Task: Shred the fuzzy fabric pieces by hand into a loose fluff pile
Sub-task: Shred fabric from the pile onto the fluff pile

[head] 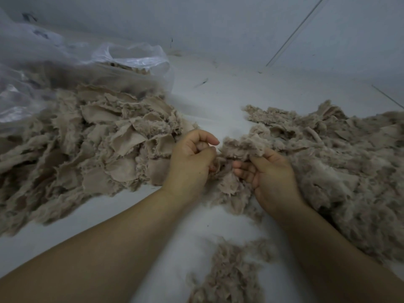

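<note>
At the far left of the white floor (pixel 218 101) a clear plastic bag (pixel 131 55) lies open on its side, with tan fabric showing through it; how much it holds cannot be told. Spilling from its mouth toward the near left is one heap of fuzzy fabric pieces (pixel 98 136), flat scraps with frayed edges. Two bare hands meet at the middle of the floor. The left hand (pixel 190 160) is curled, fingers and thumb pinching one end of a fuzzy fabric piece (pixel 240 147); the right hand (pixel 269 173) grips its other end with thumb on top. One small tuft of fluff (pixel 229 270) lies at the near edge. The loose fluff pile (pixel 338 167) covers the right side.
</note>
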